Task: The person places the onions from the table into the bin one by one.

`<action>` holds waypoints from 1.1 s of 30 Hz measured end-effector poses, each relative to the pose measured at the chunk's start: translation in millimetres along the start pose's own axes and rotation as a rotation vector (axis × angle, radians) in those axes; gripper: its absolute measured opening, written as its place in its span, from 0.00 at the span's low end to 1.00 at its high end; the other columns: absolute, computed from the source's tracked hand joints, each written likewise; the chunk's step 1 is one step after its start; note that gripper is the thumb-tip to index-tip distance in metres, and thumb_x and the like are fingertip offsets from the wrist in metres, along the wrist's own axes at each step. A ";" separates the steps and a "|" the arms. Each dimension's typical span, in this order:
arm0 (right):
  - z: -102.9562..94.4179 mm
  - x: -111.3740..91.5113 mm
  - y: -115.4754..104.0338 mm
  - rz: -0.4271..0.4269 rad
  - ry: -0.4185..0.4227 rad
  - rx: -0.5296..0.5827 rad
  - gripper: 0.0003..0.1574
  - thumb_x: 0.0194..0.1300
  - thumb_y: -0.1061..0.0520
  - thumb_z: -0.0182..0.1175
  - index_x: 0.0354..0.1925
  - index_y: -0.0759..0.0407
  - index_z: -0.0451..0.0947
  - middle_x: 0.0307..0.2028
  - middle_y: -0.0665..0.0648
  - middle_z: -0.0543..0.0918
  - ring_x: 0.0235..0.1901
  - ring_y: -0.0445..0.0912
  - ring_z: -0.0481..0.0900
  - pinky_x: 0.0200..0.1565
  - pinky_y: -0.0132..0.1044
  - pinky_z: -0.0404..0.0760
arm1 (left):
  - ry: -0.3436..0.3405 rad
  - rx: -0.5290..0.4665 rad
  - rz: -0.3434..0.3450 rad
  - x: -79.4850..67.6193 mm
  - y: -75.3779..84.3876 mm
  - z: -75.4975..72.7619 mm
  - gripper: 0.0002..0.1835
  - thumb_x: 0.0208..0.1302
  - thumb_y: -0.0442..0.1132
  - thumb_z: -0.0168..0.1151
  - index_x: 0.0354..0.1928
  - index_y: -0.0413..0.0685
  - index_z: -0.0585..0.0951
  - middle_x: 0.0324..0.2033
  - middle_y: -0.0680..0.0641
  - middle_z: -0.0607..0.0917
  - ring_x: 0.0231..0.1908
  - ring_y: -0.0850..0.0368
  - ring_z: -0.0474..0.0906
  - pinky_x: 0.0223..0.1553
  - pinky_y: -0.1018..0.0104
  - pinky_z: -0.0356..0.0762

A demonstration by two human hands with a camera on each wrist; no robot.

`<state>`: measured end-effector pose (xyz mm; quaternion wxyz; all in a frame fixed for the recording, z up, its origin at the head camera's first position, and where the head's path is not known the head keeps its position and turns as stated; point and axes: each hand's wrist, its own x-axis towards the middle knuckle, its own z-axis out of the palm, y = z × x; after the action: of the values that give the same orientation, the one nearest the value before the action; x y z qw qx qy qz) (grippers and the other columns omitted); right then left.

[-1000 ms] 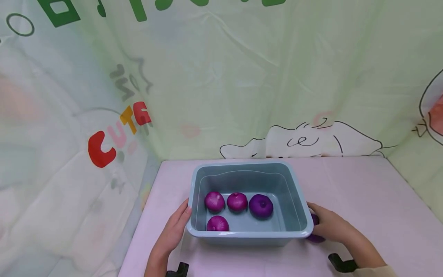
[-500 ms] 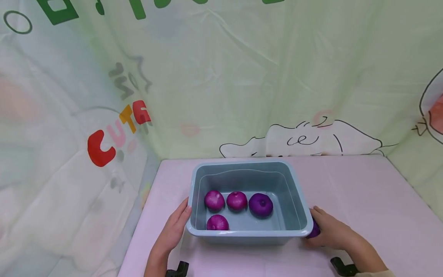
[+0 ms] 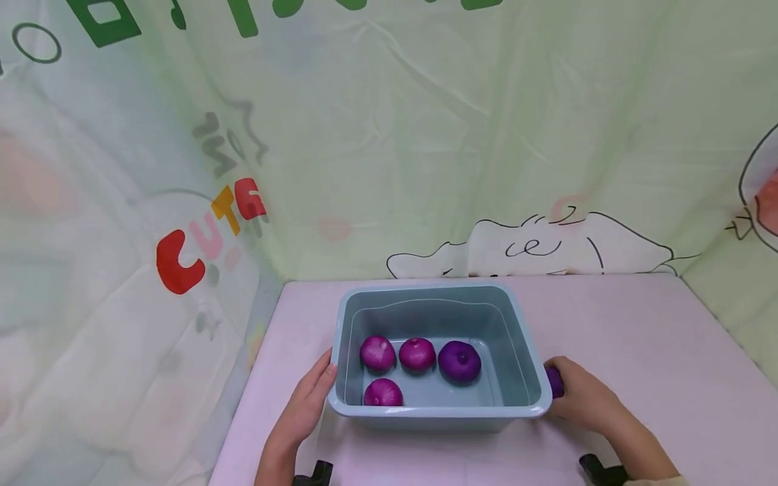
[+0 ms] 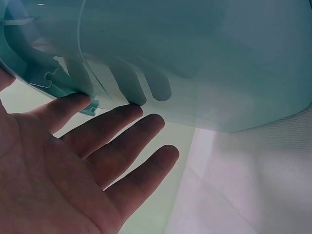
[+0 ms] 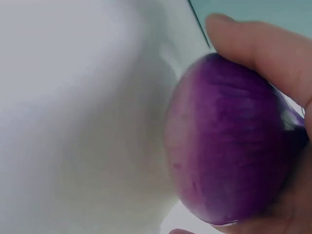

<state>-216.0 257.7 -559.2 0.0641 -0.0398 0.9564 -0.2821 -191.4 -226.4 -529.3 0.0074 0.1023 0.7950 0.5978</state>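
A blue-grey plastic bin stands on the table with several purple onions in it, among them a darker one. My left hand is at the bin's left wall, fingers extended. In the left wrist view, the fingertips are right at the bluish wall, palm facing it. Just outside the bin's right wall, my right hand grips a purple onion, its thumb across one side. In the head view the bin's rim and the hand hide most of that onion.
The pale pink table extends behind and to the right of the bin. A green printed curtain hangs along the back, and a pale one with coloured letters on the left. Black wrist mounts sit below the hands.
My right hand has shifted its grip on the onion beside the bin, dipping toward the near side and then rising slightly. The left hand and the bin have stayed put.
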 end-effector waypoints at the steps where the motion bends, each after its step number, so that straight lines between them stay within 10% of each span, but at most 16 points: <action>1: -2.6 0.3 0.0 0.008 0.011 0.006 0.51 0.47 0.45 0.84 0.58 0.73 0.72 0.47 0.68 0.82 0.45 0.64 0.81 0.44 0.65 0.82 | 0.000 -0.001 0.002 0.2 0.1 -0.1 0.30 0.84 0.52 0.46 0.80 0.51 0.63 0.76 0.47 0.66 0.74 0.42 0.62 0.66 0.32 0.63; 16: -64.8 7.8 -13.7 0.111 0.199 0.090 0.61 0.64 0.36 0.72 0.69 0.78 0.55 0.58 0.84 0.66 0.51 0.80 0.71 0.40 0.68 0.83 | -0.001 -0.001 0.002 -0.1 -1.1 0.1 0.30 0.84 0.52 0.46 0.80 0.51 0.64 0.76 0.47 0.67 0.74 0.44 0.63 0.66 0.33 0.62; 33: -131.8 28.9 -124.5 -0.054 0.361 0.181 0.59 0.64 0.34 0.70 0.76 0.64 0.56 0.65 0.76 0.67 0.55 0.75 0.71 0.45 0.68 0.81 | -0.008 -0.010 0.006 0.0 -0.8 -1.0 0.30 0.84 0.52 0.46 0.80 0.50 0.63 0.76 0.47 0.67 0.74 0.44 0.62 0.66 0.34 0.62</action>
<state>-258.8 220.6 -384.5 -0.1127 -0.0081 0.9216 -0.3712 -191.7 -227.5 -529.8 0.0092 0.1068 0.7917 0.6014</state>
